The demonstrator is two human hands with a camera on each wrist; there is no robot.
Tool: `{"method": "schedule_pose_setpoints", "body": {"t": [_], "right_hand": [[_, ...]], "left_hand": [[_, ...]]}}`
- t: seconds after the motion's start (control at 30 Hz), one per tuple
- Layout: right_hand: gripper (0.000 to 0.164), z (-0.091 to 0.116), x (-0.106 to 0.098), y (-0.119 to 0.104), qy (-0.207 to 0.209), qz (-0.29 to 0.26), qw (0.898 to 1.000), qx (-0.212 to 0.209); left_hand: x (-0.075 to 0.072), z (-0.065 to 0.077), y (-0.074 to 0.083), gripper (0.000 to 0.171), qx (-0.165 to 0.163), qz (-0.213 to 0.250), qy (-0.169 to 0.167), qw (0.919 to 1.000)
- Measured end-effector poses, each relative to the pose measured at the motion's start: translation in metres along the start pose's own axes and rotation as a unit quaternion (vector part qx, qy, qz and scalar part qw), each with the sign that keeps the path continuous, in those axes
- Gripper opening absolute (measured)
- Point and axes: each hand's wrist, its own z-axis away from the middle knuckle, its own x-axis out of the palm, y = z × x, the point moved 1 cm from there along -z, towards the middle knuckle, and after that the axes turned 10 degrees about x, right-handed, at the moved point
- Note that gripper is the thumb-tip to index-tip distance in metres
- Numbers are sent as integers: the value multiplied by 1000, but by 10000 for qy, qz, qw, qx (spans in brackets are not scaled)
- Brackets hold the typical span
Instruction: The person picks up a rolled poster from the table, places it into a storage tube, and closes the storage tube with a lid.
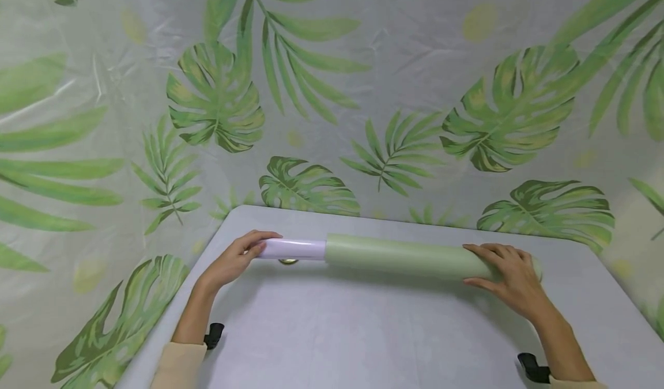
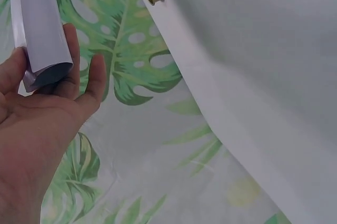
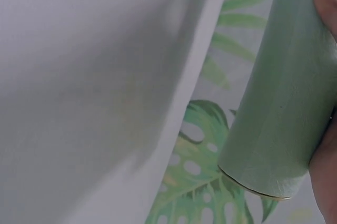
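Note:
A pale green tube [image 1: 394, 254] is held crosswise over the far part of the white table. My right hand [image 1: 510, 274] grips it near its right end, fingers over the top and thumb on the near side. Out of the tube's left end comes a glossy lilac rolled sheet [image 1: 301, 249]. My left hand [image 1: 240, 256] holds the outer end of this roll between thumb and fingers. In the left wrist view, the rolled sheet [image 2: 45, 18] shows an overlapping edge and a hollow end. The right wrist view shows the green tube [image 3: 279, 108] ending in a thin gold rim.
A gold round cap [image 1: 288, 261] lies on the white table [image 1: 332, 331], partly hidden below the roll. Beyond the table's far edge hangs a leaf-patterned sheet [image 1: 404, 78]. Black straps with mounts [image 1: 214, 336] sit at both wrists.

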Motion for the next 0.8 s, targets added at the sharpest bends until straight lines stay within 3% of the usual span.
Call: {"method": "schedule_pose_setpoints", "body": {"t": [0.53,0.8], "right_hand": [[78,-3,14,-12,-224,-242,9995,-14],[77,-3,19,-17,-288,-255,9993,-26]], "left_hand": [[23,-15,8,33,-53,84,-374,9993],[29,-15,11,33,-50,74,-421,9991]]}}
